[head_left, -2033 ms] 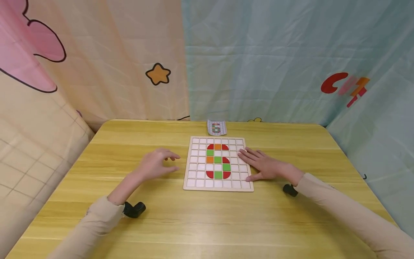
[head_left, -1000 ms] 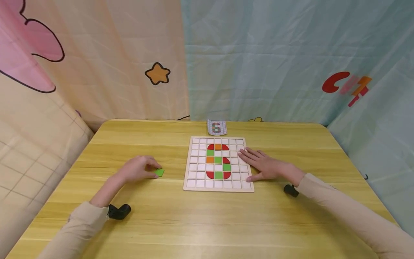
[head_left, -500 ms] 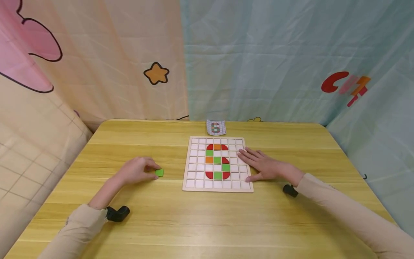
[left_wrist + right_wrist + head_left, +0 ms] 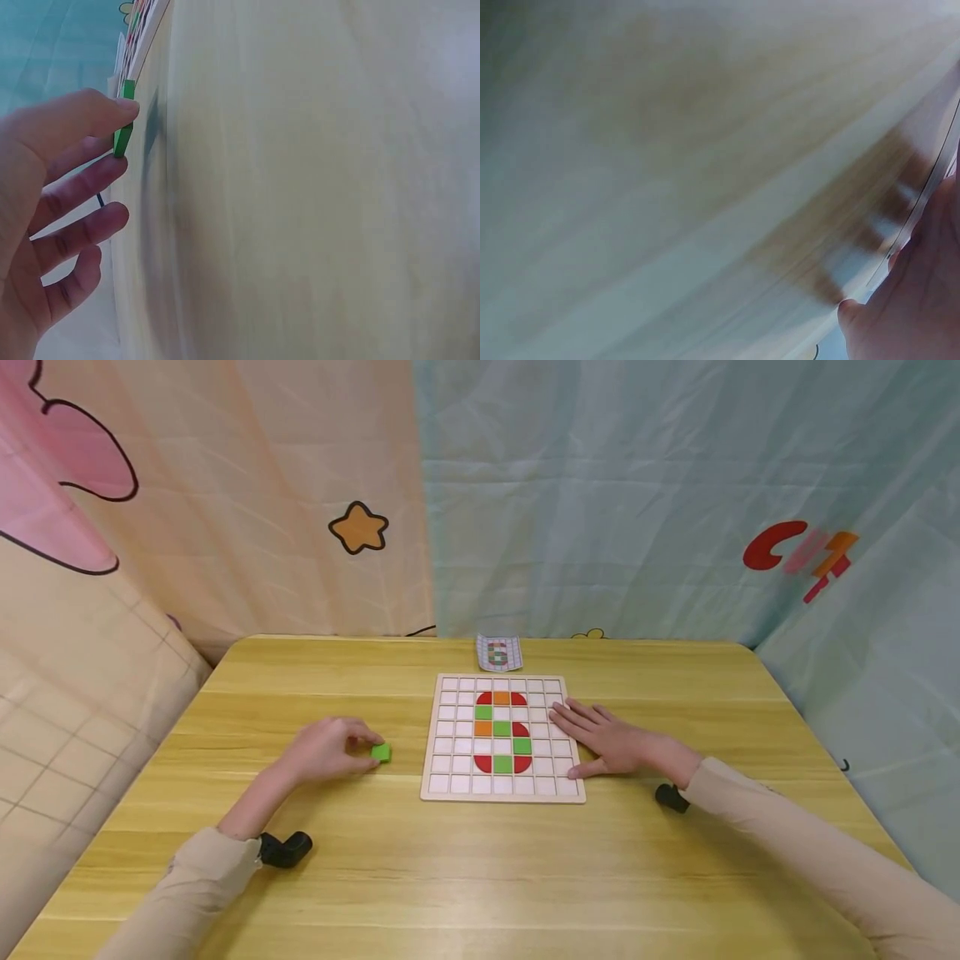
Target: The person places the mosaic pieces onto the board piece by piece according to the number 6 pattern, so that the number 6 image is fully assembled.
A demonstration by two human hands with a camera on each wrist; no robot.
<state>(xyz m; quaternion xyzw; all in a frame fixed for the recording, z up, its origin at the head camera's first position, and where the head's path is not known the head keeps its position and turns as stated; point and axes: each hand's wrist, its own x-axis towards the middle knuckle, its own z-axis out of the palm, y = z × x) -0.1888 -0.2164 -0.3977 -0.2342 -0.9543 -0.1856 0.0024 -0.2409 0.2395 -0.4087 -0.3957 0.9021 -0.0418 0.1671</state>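
Observation:
Left of the grid board, my left hand (image 4: 330, 750) pinches a green square tile (image 4: 382, 752) between thumb and fingertips. In the left wrist view the green tile (image 4: 125, 120) is held just above the table, with a shadow beneath it. The wooden grid board (image 4: 459, 795) has white cells, with red, orange and green pieces forming a rounded figure. My right hand (image 4: 611, 743) lies flat with fingers spread on the board's right edge. Only part of the right hand (image 4: 911, 300) shows in the right wrist view.
A small paper card (image 4: 499, 653) printed with a similar coloured figure lies behind the board. The wood-grain table (image 4: 465, 877) reaches back to printed curtains (image 4: 600, 485). Black wrist devices (image 4: 286, 850) sit below both sleeves.
My left hand drew back leftward from beside the board, came to hold a green tile, and has just moved slightly right with it. My right hand stays on the board.

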